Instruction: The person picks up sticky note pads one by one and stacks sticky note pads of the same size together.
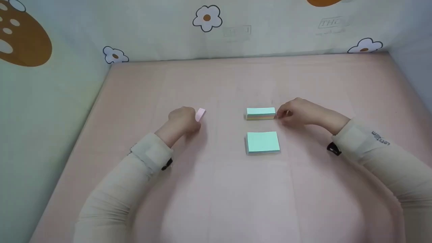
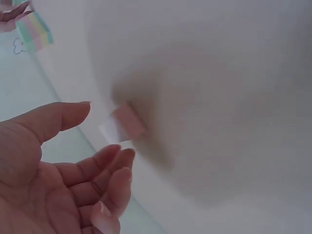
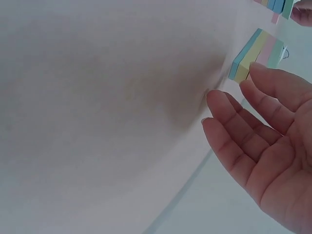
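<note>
A small pink-and-white block (image 2: 129, 121) lies on the table just past the fingertips of my left hand (image 1: 185, 118). In the left wrist view the thumb stands well apart from the loosely bent fingers, with nothing gripped between them. My right hand (image 1: 298, 113) is at the right end of a narrow stack of sticky notes (image 1: 261, 113), mint on top with coloured layers below. Its thumb and forefinger tips overlap the stack's end in the right wrist view, the fingers relaxed. Nearer the front lies a wider mint-topped stack of sticky notes (image 1: 263, 141).
A pale pink cloth covers the table (image 1: 219, 195). Behind it rises a light wall (image 1: 162, 30) with printed flowers, and another pale side wall (image 1: 67, 91) stands at the left. Black straps show under both sleeves (image 1: 148, 155).
</note>
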Motion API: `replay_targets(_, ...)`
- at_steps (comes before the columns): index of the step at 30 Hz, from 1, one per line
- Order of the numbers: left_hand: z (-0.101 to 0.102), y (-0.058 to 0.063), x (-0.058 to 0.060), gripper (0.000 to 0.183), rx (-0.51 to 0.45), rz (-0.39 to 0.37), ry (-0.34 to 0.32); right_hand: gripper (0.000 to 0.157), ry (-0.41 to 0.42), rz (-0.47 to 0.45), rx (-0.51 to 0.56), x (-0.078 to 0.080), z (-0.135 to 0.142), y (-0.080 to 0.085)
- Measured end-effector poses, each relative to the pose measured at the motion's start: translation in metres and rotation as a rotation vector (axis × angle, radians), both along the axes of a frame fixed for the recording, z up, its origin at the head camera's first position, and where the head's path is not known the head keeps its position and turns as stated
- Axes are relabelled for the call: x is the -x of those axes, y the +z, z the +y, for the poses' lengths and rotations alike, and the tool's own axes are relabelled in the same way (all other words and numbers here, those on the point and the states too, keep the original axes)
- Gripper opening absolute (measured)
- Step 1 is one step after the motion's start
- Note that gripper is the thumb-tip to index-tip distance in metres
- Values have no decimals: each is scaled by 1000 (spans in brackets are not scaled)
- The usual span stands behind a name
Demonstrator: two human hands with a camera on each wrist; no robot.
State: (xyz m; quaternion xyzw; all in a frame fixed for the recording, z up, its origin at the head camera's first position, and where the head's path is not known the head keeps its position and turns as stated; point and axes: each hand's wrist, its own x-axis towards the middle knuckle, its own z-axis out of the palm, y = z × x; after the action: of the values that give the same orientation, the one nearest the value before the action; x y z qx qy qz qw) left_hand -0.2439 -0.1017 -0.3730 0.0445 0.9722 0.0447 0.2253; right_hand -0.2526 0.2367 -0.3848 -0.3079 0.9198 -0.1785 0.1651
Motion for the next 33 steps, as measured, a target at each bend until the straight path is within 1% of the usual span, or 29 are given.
replay_targets(2,-2,-4,-1,27,4,-7,-2,17,0,1,0,-1,1,0)
replay_targets(6,-4,-11,-2,28,-20,14,9,17,-2,10,2,-2,2,1)
replay_targets(12,-3,-16,-1,28,-46,40,30,17,-14,-10,-14,-3,0,2)
replay_targets(21,-1,-16,-1,32,-47,54,24,18,-18,-19,-42,-2,-1,4)
replay_targets(28,0,-14,-2,27,-30,72,-15,18,-8,-20,-36,-2,-2,3)
replay_targets(33,2,-11,-1,22,-16,59,-26,18,5,-15,-32,-2,0,3)
